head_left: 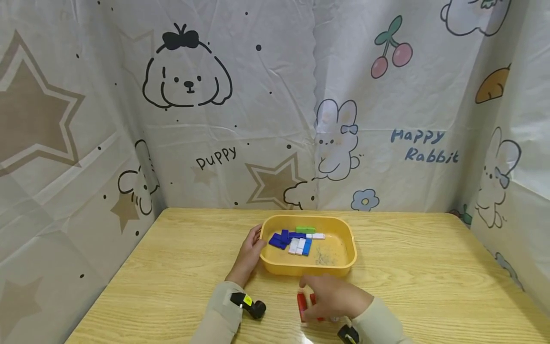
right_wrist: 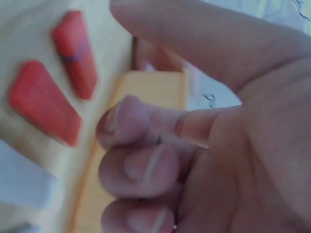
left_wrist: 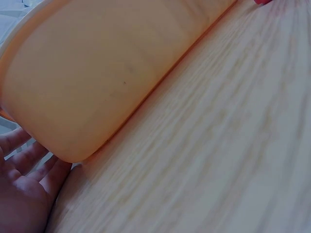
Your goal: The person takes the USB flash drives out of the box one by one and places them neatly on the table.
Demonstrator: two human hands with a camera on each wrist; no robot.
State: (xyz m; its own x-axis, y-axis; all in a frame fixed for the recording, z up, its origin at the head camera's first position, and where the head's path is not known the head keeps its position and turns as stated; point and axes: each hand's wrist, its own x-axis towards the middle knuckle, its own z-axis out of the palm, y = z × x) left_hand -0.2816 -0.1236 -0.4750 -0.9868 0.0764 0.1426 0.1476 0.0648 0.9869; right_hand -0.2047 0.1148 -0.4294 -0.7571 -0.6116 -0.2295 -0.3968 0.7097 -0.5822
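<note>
Against the left end of the yellow tray (head_left: 307,271) rests my left hand (head_left: 249,251). In the left wrist view, the fingers of that hand (left_wrist: 24,194) extend beside the tray's corner (left_wrist: 97,73). My right hand (head_left: 335,296) is in front of the tray, over red blocks (head_left: 302,306). The right wrist view shows this hand (right_wrist: 209,121) with bent fingers, the thumb apart and nothing held. Beside it lie two red blocks (right_wrist: 75,56) and a white block (right_wrist: 24,177), blurred.
Inside the tray are dark blue blocks (head_left: 277,240), white blocks (head_left: 296,246), a light blue block (head_left: 307,247) and a green block (head_left: 305,230), mostly toward the left. A printed curtain (head_left: 275,95) hangs behind the wooden table (head_left: 412,267).
</note>
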